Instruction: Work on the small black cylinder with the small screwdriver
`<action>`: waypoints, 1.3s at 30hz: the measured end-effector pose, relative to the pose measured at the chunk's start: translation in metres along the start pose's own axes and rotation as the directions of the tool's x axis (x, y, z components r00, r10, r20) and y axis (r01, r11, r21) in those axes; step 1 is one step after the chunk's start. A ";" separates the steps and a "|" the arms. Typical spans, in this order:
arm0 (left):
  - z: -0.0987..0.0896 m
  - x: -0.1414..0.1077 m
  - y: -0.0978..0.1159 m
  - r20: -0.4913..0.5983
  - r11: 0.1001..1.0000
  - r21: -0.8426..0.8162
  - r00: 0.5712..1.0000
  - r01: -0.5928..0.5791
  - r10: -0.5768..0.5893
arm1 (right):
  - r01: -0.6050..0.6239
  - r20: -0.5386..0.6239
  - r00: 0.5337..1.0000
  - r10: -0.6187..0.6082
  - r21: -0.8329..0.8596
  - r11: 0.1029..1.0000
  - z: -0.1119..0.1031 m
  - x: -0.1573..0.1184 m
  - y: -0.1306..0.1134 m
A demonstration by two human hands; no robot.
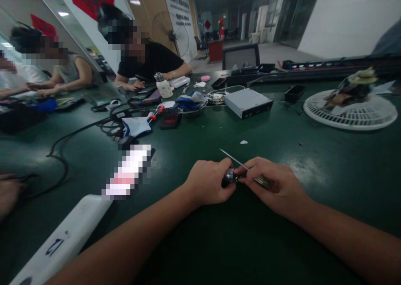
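My left hand [210, 180] is closed around a small dark, rounded part with a shiny metallic face [229, 176]; most of it is hidden by the fingers. My right hand [275, 184] grips a screwdriver [263, 181] by its brownish handle, the thin metal shaft pointing up and to the left, away from the part. The right thumb and fingertips also reach the near end of the small part, where some tiny bits show too blurred to name. Both hands meet just above the green table [200, 147].
A long white object [62, 239] and a lit phone [128, 172] lie at left. Ahead are a grey disc drive [248, 102], a cloth-filled bowl [191, 103], cables and a red-handled tool [156, 113]. A white fan grille [351, 113] rests at right. Other people sit across and left.
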State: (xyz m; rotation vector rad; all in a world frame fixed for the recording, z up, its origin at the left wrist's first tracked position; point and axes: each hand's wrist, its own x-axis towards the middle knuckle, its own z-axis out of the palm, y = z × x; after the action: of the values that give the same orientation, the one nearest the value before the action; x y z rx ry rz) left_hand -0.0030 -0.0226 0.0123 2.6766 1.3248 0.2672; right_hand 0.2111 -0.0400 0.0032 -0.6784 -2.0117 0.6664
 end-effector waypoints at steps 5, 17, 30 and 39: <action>0.000 -0.004 0.011 -0.023 0.995 -0.084 0.999 -0.047 0.045 | -0.032 -0.076 0.997 0.032 0.002 1.000 0.001 -0.003 0.001; 0.006 -0.007 0.012 -0.051 0.977 -0.025 0.976 -0.214 0.212 | -0.232 0.052 0.972 0.229 0.045 0.972 -0.002 0.002 0.002; 0.007 0.001 -0.004 -0.306 0.923 -0.371 0.925 0.101 -0.224 | -0.320 -0.143 0.930 0.338 0.134 0.938 -0.002 -0.004 -0.001; 0.009 0.003 -0.008 -0.301 0.893 -0.419 0.902 0.166 -0.309 | 0.048 -0.110 0.993 -0.032 0.141 0.989 -0.006 -0.004 -0.006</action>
State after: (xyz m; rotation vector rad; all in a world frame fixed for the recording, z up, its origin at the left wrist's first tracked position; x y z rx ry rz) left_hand -0.0055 -0.0162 0.0022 2.1719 1.4969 0.9229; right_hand 0.2164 -0.0458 0.0081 -0.5747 -1.8543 0.7282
